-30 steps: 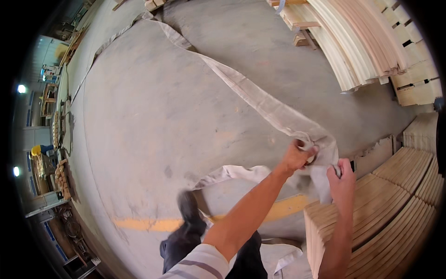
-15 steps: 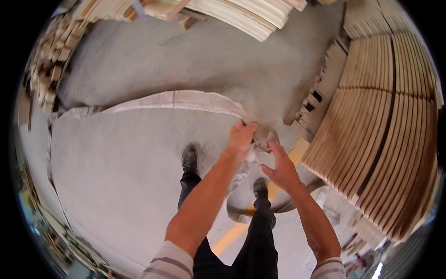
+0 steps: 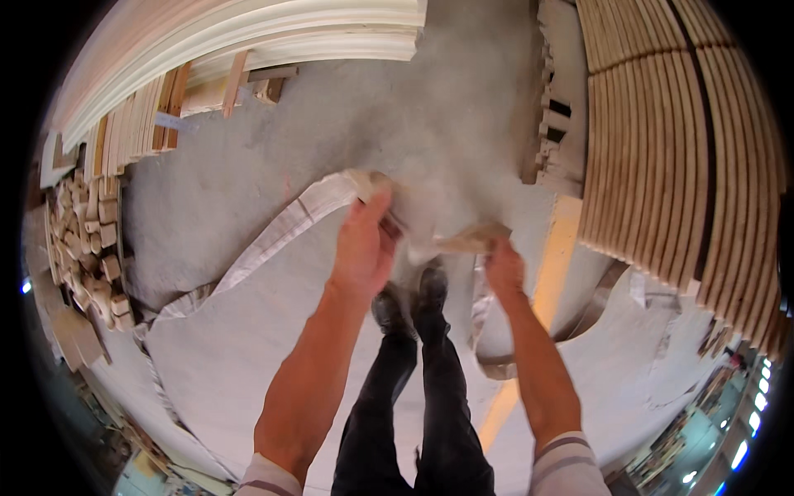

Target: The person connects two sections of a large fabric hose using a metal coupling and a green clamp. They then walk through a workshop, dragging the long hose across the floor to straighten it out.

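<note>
A long, pale, dusty fabric strip [image 3: 281, 223] runs from the left side of the floor up to my left hand [image 3: 362, 248]. The fingers of that hand are closed around it, with a bunched part at the fingertips. To the right, my right hand [image 3: 505, 269] grips a tan, twisted part of the strip. Below that hand the strip hangs down and curls in a loop on the floor. Between the two hands the fabric is smeared by motion and dust, so I cannot tell whether it runs unbroken there.
Long white boards [image 3: 331, 41] are piled at the far left. Small wood offcuts [image 3: 87, 240] fill a heap at the left. A tall stack of strapped brown slats [image 3: 645, 149] stands on the right. A yellow line [image 3: 556, 256] crosses the concrete floor [image 3: 273, 157].
My hands have moved apart, the left one leftward with the strip, and more dust hangs in the air. My right hand has closed on the fabric. My view has turned and my feet are closer together.
</note>
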`<state>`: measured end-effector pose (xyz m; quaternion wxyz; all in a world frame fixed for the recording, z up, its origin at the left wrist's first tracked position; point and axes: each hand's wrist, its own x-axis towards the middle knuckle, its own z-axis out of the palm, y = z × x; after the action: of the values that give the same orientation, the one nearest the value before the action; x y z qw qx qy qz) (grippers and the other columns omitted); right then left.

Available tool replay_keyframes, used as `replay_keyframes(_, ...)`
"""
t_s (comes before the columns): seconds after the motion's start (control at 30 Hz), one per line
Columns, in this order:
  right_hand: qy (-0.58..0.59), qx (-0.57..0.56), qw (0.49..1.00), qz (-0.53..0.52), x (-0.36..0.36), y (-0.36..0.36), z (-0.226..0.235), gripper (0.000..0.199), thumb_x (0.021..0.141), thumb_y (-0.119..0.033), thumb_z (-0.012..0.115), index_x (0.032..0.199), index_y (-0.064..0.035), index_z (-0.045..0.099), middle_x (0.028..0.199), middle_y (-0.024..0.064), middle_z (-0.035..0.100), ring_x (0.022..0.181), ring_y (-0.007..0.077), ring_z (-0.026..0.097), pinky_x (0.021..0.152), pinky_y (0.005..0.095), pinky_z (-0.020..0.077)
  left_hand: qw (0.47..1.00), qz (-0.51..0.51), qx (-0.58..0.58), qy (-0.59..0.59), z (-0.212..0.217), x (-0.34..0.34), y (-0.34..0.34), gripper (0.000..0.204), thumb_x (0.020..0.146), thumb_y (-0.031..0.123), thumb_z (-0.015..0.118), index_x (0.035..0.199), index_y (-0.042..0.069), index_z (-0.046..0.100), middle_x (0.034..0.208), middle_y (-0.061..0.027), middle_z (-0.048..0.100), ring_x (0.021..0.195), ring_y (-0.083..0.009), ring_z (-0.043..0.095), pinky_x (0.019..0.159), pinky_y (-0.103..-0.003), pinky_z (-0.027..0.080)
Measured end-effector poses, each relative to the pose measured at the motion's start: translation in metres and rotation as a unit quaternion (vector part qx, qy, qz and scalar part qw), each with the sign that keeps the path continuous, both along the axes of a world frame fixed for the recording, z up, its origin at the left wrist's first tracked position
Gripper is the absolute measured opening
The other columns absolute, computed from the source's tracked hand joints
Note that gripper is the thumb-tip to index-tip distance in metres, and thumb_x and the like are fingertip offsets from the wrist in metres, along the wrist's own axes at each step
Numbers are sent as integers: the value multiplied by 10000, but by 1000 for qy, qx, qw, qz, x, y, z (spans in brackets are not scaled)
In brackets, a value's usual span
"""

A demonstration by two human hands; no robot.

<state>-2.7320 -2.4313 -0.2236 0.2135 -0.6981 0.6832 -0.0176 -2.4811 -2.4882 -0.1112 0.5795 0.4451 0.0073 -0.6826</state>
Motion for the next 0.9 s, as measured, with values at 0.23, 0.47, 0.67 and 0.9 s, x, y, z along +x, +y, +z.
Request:
replay_keyframes(0.23,152,16,988,-25,-110,63,70,178,701,-133,629,823,-53,528,766,148,548,710,333,572,623,437,467,967,-8,180,-180,-67,-32,-47,255,755,252,684,899,83,559,843,-7,573,801,-142,548,684,-298,486)
replay_keyframes(0.47,40,21,981,-187,-107,35,38,103,779,-152,505,777,-53,536,765,141,558,732,302,561,637,405,466,982,-97,-58,-153,-177,-18,-90,254,824,167,609,1038,71,511,918,-51,547,870,-182,543,828,-392,456)
replay_keyframes(0.67,-88,-41,968,-231,-52,60,39,361,801,-199,538,1121,-41,484,1054,187,545,996,334,519,839,412,432,870,-309,75,-376,-126,-15,-100,727,801,336,627,1360,109,221,1254,-89,433,1127,-241,439,906,-412,373)
replay_keyframes(0.9,-106,285,823,-480,-105,325,58,391,807,-359,537,1097,-96,545,996,152,605,965,328,557,827,409,443,776,-477,193,-365,-119,17,92,531,821,259,603,1268,92,369,920,-50,548,777,-156,569,632,-297,474)
